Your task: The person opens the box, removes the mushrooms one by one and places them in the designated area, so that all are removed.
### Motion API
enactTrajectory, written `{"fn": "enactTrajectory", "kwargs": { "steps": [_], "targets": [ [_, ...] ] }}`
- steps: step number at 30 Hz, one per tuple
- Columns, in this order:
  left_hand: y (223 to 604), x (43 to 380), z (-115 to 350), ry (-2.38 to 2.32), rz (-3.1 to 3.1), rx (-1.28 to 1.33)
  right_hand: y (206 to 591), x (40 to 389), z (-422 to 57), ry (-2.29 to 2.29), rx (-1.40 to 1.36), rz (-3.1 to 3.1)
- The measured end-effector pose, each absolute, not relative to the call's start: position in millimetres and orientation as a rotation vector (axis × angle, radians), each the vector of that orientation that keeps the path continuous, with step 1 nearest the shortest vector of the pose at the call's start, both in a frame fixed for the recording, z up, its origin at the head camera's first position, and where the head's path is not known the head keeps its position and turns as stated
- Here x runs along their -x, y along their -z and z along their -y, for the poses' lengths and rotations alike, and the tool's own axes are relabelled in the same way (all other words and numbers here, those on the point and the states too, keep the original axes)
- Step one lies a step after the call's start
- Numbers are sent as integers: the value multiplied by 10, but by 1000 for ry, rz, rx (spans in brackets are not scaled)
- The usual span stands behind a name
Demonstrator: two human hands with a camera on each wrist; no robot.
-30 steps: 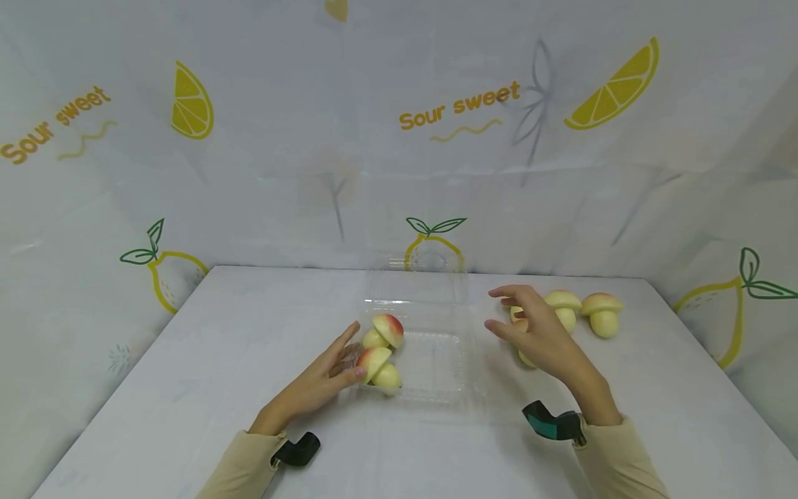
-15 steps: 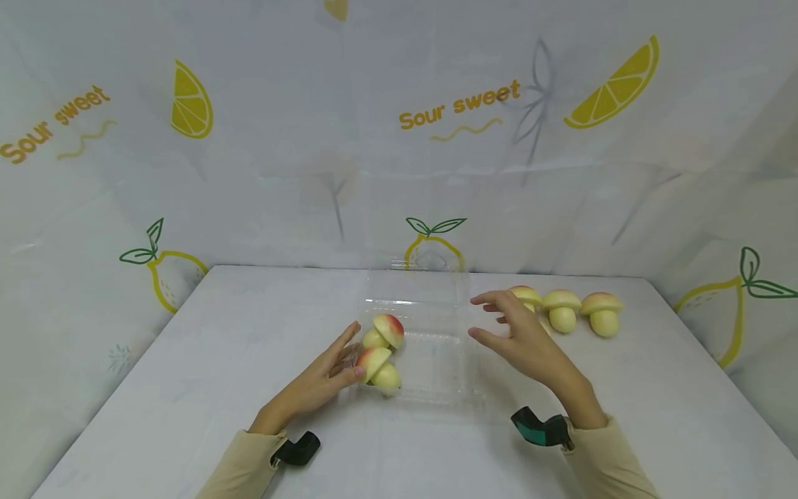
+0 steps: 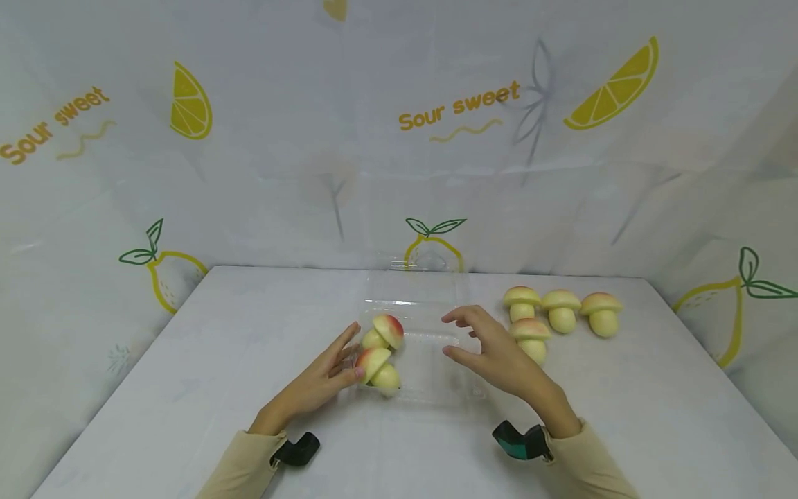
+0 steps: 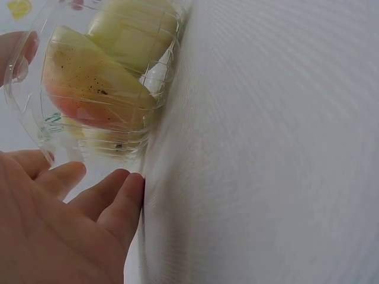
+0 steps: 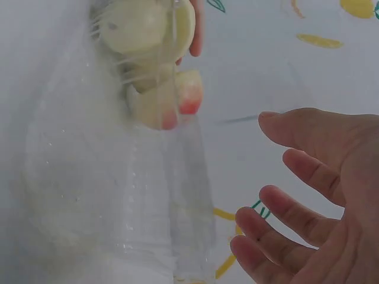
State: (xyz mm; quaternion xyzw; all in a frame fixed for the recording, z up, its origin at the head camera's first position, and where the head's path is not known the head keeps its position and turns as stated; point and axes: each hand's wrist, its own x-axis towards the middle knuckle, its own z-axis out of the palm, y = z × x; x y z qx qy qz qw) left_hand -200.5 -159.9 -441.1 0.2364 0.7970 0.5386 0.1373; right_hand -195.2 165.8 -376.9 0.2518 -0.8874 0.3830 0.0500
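A clear plastic clamshell box lies on the table with its lid raised at the back. Two mushroom-shaped pieces, pale yellow with red-blushed caps, lie tilted along its left side: a back piece and a front piece. My left hand rests at the box's left wall, fingers extended outside and thumb by the rim near the front piece. In the left wrist view, its fingers lie close to the box wall. Over the box's right side hovers my right hand, fingers spread and holding nothing.
Several more mushroom-shaped pieces stand at the back right: three in a row, including the rightmost piece, and a nearer piece beside my right hand. A printed white curtain hangs behind the white table.
My right hand has moved left from the group of pieces to over the box, uncovering the nearer piece. The left hand, the box and the two pieces in it have stayed put.
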Motion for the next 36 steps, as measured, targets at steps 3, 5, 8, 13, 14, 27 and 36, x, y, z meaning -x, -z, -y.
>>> {"fn": "enactTrajectory", "kwargs": {
  "steps": [3,5,8,13,14,27,36],
  "targets": [
    [4407,2000,1599,-1562,-2298,-671,3794,1932,-1593,-1180,-790,2720],
    [4402,1997,1596,-1569,-2292,-659,3813,1923,-1552,-1202,-811,2727],
    [4397,1994,1591,-1572,-2287,-643,3851,1910,-1498,-1224,-843,2735],
    [4401,1996,1584,-1565,-2297,-650,3912,1902,-1410,-1221,-890,2751],
    [4404,1998,1585,-1563,-2301,-653,3921,1901,-1393,-1214,-896,2756],
    [4405,1994,1586,-1563,-2314,-628,3985,1925,-1182,-1240,-1009,2753],
    [4388,1990,1585,-1558,-2314,-637,4002,1955,-1049,-1277,-1082,2734]
  ]
}}
